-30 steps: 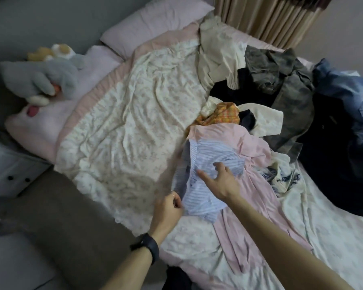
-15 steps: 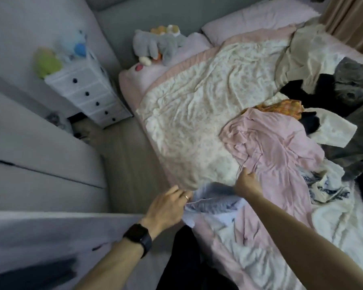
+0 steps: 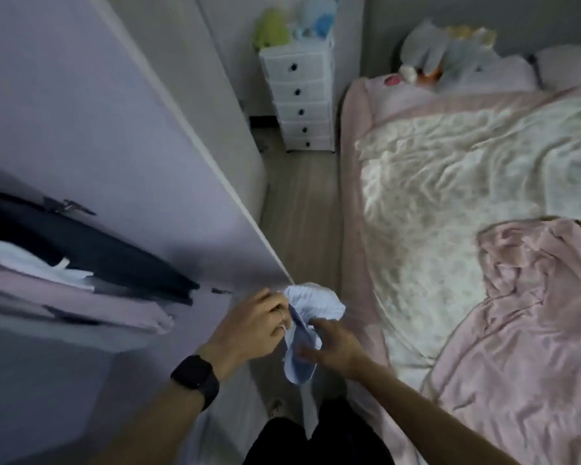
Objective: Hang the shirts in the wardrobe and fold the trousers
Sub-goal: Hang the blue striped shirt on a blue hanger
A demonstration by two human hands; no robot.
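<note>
Wardrobe (image 3: 98, 162) left, bed (image 3: 450, 182) right; drawers (image 3: 299, 95) behind, floor (image 3: 302, 203) between

no readable text, no labels, no brands, no numbers, no signs

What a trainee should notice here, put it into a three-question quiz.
1. True or false: the light blue shirt lies flat on the bed.
2. Which lies on the bed? A) pink garment; B) green towel; C) black bag.
3. Fill in: the watch is on the ___ wrist.
Key: 1 false, the left hand pinches it beside the wardrobe door. 2 A. 3 left.
</note>
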